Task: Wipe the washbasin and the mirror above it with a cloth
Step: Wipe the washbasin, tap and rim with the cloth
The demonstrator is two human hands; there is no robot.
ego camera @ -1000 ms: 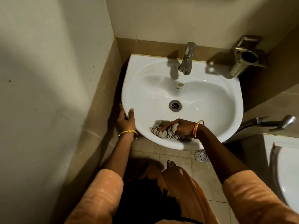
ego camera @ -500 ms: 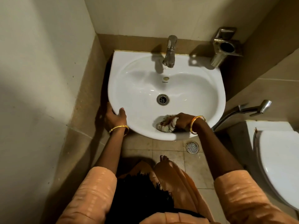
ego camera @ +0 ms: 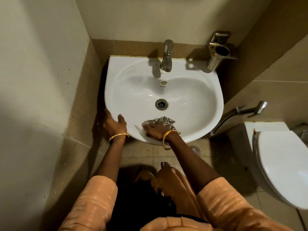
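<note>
Beige tiles close in around the washbasin (ego camera: 191,97), where your right hand (ego camera: 155,130) presses the patterned cloth (ego camera: 162,121) flat-fingered against the near inner wall. Your left hand (ego camera: 115,122) grips the front-left rim. Keep the palm flat and sweep in overlapping arcs towards the drain (ego camera: 161,104). No mirror is in view, so it's likely not yet wiped.

White washbasin (ego camera: 196,97) at frame centre, steel-grey tap (ego camera: 166,55) and drain (ego camera: 161,104); cloth (ego camera: 164,121) at the lower rim is pale with dark line markings. Gold bangles are seen on both wrists, sleeves are peach-orange with lighter woven streaks. Walls cream, lower tiles tan-brown; white toilet lid (ego camera: 283,162) at right.
</note>
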